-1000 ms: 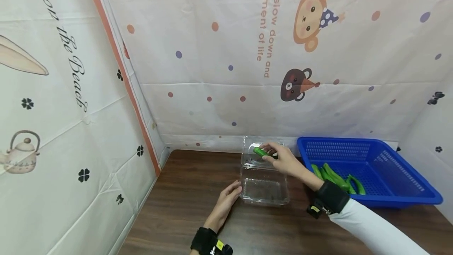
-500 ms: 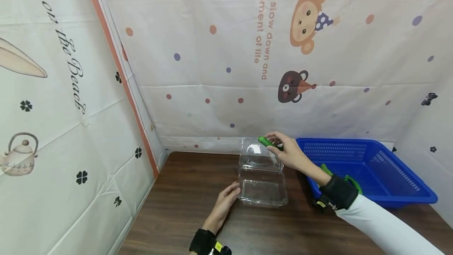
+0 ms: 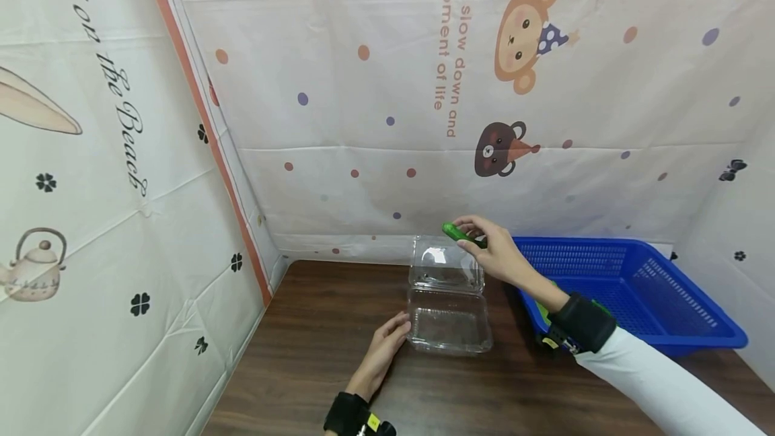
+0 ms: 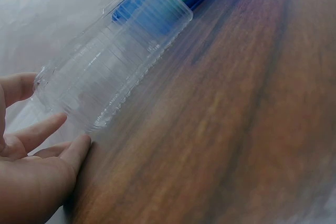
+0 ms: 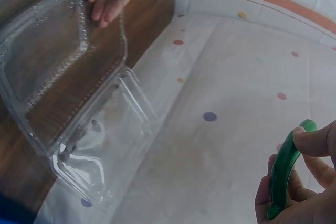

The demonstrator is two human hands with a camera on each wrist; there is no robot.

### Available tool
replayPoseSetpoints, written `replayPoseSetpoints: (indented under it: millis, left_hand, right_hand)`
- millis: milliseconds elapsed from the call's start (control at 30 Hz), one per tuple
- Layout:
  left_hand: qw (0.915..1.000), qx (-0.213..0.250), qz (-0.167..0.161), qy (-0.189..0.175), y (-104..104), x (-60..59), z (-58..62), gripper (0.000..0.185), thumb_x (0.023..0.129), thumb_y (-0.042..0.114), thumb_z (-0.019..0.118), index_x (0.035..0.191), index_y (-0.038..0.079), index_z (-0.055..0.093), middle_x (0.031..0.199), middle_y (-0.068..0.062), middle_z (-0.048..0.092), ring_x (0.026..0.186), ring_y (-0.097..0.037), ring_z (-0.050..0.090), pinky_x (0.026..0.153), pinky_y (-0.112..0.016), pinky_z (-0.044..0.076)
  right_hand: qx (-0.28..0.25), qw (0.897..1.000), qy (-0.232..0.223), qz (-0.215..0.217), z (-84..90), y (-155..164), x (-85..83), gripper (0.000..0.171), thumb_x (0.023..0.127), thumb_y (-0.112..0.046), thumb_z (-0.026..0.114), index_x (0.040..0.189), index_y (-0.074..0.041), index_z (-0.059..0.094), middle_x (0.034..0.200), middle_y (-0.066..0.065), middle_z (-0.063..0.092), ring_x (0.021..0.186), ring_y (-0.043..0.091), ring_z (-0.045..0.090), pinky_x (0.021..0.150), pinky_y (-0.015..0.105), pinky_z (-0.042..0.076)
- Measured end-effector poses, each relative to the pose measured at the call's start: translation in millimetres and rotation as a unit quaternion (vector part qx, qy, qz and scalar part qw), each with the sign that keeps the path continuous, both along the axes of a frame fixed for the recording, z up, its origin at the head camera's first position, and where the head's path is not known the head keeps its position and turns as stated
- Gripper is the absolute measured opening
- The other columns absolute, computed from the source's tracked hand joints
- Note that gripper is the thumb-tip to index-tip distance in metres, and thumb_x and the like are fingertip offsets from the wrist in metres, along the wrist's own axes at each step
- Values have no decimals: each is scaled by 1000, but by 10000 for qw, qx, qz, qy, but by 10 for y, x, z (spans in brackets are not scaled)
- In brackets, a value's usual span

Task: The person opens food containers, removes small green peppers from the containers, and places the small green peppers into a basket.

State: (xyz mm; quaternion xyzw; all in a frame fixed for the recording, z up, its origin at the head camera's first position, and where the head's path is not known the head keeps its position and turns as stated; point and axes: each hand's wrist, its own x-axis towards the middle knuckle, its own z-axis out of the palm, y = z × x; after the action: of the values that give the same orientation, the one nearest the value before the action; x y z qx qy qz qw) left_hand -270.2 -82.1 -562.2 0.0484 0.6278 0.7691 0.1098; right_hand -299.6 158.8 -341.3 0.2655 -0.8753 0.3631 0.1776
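Nearest the person, the left hand (image 3: 383, 348) lies on the brown worktop (image 3: 315, 355) with its fingers (image 4: 50, 129) nearly straight, their tips against the left wall of the clear clamshell box (image 3: 450, 320); it grips nothing. That touch is light, so the box may well slide or tip if anything knocks it from the other side. Its hinged lid (image 3: 447, 262) stands open behind the tray, leaning toward the printed cloth backdrop (image 3: 387, 120). Farther off, the right hand (image 3: 498, 253) is raised above the lid's far edge with its fingers (image 5: 315, 142) curled, pinching 1 green pepper (image 3: 455, 232). The pepper's stalk end sits inside the hand, while its curved tip juts out to the left, past the fingertips. Since only part of the pod is gripped, the free end could swing or slip loose, I judge; held over the lid and not the tray, it might strike the lid and fall behind the box. To the right stands the blue basket (image 3: 666, 288), well apart from the left hand, with more green pods barely showing behind the right wrist.
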Motion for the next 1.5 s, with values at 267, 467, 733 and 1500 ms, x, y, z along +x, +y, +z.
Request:
replayPoseSetpoints:
  millis: [267, 467, 733, 1500]
  left_hand:
    - [10000, -16, 38, 3, 3, 24, -10, 60, 105, 31, 59, 149, -8, 46, 167, -25, 24, 155, -40, 26, 128, -52, 29]
    - [10000, -45, 10, -29, 13, 31, -17, 59, 106, 30, 58, 149, -8, 45, 167, -25, 24, 155, -40, 25, 128, -52, 29]
    - [10000, -15, -14, 26, 16, 17, -26, 58, 106, 28, 56, 149, -10, 44, 167, -27, 22, 155, -42, 25, 128, -53, 29]
    - [10000, -94, -9, 18, -7, -19, -33, 60, 105, 32, 59, 150, -6, 45, 167, -24, 24, 154, -39, 28, 128, -50, 30]
  right_hand:
    - [8, 9999, 150, -53, 74, 55, 19, 30, 97, 0, 67, 126, 0, 63, 106, 22, 72, 94, 33, 69, 80, 40, 60]
    - [0, 9997, 201, -168, 85, 104, 54, 29, 97, 0, 66, 126, 0, 62, 107, 22, 72, 94, 34, 69, 81, 41, 60]
    - [-18, 9991, 234, -349, 185, 191, 62, 30, 99, -2, 65, 128, -2, 62, 111, 21, 72, 97, 33, 70, 82, 39, 59]
    - [-97, 9925, 745, -966, 439, 600, 157, 33, 101, -5, 63, 133, 2, 58, 117, 25, 66, 103, 38, 66, 77, 9, 42]
